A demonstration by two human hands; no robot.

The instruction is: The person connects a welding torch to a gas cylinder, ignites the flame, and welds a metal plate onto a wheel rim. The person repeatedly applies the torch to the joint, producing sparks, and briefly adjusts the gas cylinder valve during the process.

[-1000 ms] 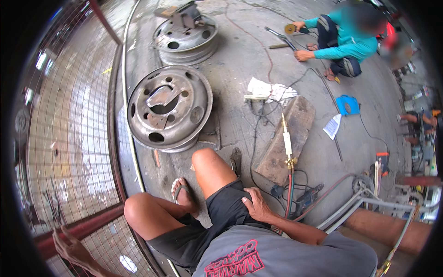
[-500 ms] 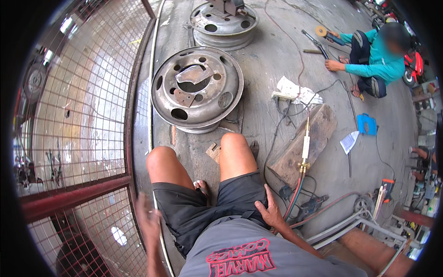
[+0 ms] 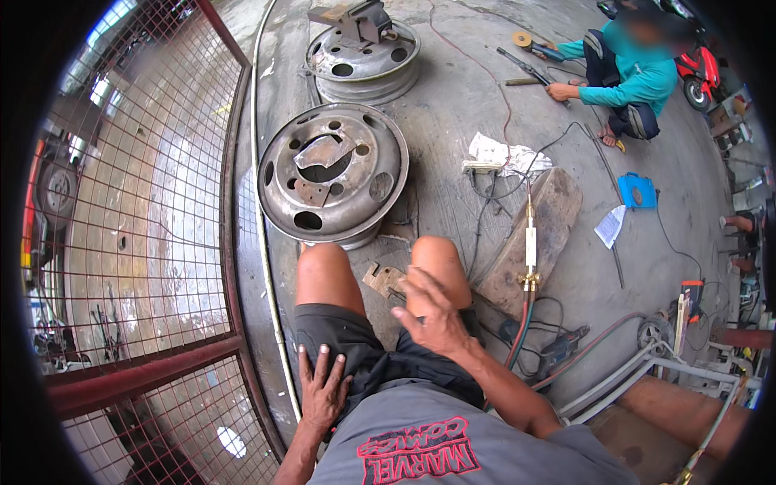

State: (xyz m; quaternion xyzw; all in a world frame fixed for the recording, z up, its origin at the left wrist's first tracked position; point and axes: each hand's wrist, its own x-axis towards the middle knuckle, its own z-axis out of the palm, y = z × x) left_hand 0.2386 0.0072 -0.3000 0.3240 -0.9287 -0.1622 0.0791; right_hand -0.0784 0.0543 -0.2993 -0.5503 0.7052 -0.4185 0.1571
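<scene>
At the left, a red-framed mesh gate (image 3: 149, 202). The left hand (image 3: 323, 388) lies on the black shorts (image 3: 333, 323) — grip spread, fingers slightly parted. Ahead, a steel wheel rim (image 3: 360, 171) rests on the concrete floor (image 3: 440, 129). The right hand (image 3: 436, 317) — grip spread too — is over the right leg (image 3: 449, 263); contact is unclear. Further right, a gas torch (image 3: 530, 246) lies across a brown slab (image 3: 559, 206), near a power drill (image 3: 562, 347).

Workshop floor (image 3: 453, 105): concrete
Wheel rims (image 3: 356, 174): ahead of left hand (image 3: 323, 390)
Torch (image 3: 531, 250), drill (image 3: 563, 346): right of right hand (image 3: 436, 319)
</scene>
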